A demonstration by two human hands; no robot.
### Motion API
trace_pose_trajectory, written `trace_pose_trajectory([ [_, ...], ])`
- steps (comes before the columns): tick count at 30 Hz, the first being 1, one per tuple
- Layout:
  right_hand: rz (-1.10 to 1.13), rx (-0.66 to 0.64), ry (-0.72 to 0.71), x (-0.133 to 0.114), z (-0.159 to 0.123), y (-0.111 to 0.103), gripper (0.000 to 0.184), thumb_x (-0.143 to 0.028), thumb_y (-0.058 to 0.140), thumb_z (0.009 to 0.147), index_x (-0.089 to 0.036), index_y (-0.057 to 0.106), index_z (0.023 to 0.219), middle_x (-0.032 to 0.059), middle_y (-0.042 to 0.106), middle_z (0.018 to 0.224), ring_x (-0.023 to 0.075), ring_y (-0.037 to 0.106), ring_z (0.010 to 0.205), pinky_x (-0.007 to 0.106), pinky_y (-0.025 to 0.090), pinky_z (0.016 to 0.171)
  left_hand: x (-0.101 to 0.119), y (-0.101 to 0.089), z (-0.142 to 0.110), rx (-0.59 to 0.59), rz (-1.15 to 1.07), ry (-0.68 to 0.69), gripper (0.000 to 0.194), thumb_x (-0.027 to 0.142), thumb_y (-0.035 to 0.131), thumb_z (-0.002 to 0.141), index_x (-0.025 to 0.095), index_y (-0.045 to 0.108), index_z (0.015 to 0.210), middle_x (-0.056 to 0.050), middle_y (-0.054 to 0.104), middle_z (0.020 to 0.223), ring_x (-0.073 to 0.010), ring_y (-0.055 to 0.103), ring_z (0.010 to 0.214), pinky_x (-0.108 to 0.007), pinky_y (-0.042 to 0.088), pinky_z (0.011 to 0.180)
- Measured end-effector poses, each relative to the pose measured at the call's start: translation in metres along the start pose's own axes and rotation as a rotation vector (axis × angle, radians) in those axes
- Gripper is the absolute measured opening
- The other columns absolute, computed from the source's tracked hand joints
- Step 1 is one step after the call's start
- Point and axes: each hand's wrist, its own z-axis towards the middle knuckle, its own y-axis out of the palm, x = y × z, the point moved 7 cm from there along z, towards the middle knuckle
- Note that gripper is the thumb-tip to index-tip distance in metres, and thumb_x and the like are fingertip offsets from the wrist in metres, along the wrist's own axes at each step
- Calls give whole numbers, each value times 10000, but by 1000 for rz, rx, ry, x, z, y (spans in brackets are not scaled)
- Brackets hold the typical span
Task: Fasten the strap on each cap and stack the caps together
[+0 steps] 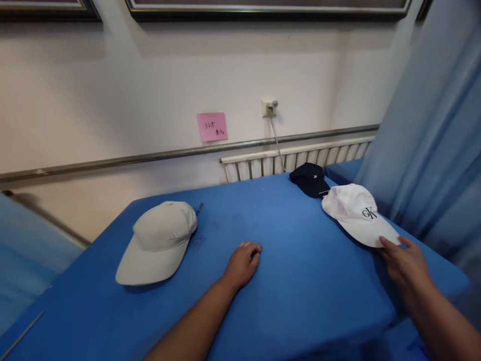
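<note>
A white baseball cap with black "CK"-like letters is at the right of the blue-covered table. My right hand grips the front edge of its brim, fingers and thumb closed on it. Just behind lies a dark navy cap, close against the white one. My left hand rests on the cloth near the middle, fingers curled in, with nothing visible in it. To its left sits a pale grey-beige cap, brim toward me, a strap end poking out behind.
A metal rail and a white radiator run along the wall behind the table. A plug with a cord hangs down there. Blue curtains flank the right side. A thin rod lies at the near left.
</note>
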Motion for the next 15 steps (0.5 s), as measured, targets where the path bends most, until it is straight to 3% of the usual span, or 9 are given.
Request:
trace_pose_trajectory([
  [3, 0, 176, 13, 5, -2, -10, 515, -299, 753, 523, -316, 556, 999, 147, 594, 1172, 344, 615, 1065, 480, 580, 695, 0, -1, -4, -2, -35, -3, 174, 152, 550, 768, 229, 679, 855, -45, 668, 906, -205, 576, 882, -337, 399, 879],
  [5, 64, 121, -7, 4, -12, -9, 436, -303, 743, 554, -335, 571, 954, 113, 606, 1165, 307, 617, 1067, 441, 585, 703, -4, 0, -5, 6, -88, -26, 179, 154, 569, 758, 232, 692, 863, -45, 671, 902, -204, 578, 880, -335, 405, 877],
  [8, 88, -98, -15, -4, -36, 8, 466, -322, 758, 583, -321, 595, 1019, 76, 647, 1094, 264, 656, 942, 415, 592, 693, -14, -2, -4, 51, -246, -124, 197, 203, 629, 746, 222, 697, 930, -52, 675, 902, -195, 585, 844, -328, 430, 849],
  [10, 76, -204, 35, -9, -55, 29, 498, -332, 767, 572, -244, 610, 1036, 64, 678, 963, 237, 672, 780, 395, 587, 632, -24, -5, -3, 121, -451, -244, 266, 270, 683, 738, 204, 674, 996, -68, 679, 955, -183, 601, 826, -320, 453, 821],
  [12, 72, -333, 112, -11, -75, 63, 486, -330, 769, 589, -218, 616, 1036, 50, 696, 875, 196, 659, 679, 336, 566, 589, -32, -7, -3, 164, -752, -364, 353, 363, 696, 757, 197, 635, 1062, -87, 675, 1016, -177, 627, 828, -315, 476, 799],
  [15, -9, -460, 189, -6, -97, 125, 437, -306, 782, 587, -182, 633, 980, 38, 695, 743, 169, 630, 588, 281, 515, 522, -29, -6, -6, 65, -1188, -479, 427, 521, 600, 818, 183, 626, 1079, -96, 686, 953, -187, 659, 792, -324, 512, 758],
])
